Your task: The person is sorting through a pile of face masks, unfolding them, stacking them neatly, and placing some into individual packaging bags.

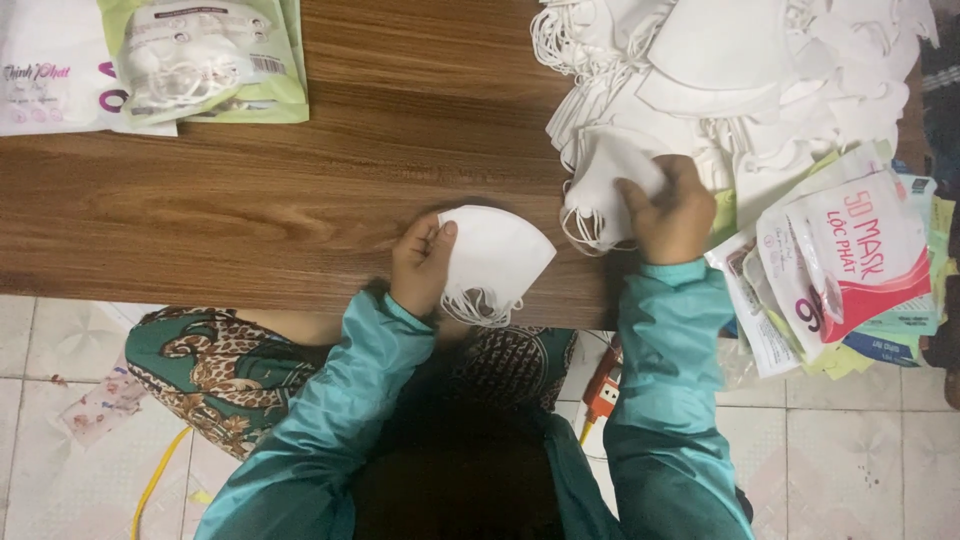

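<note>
L hand (420, 262) grips folded mask (495, 262) | R hand (672, 212) grips mask stack (600, 195) | apart

white masks (497, 255), brown wood-grain table (300, 200), teal sleeves (665, 340)

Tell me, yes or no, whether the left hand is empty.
No. The left hand holds a small stack of folded white masks at the near edge of the wooden table, ear loops hanging below.

Cut off and covered
The mask pile (760, 70) runs past the top edge; packets (150, 60) at the bench's far-left corner are cropped; right fingers (640, 195) sink into masks.
</note>
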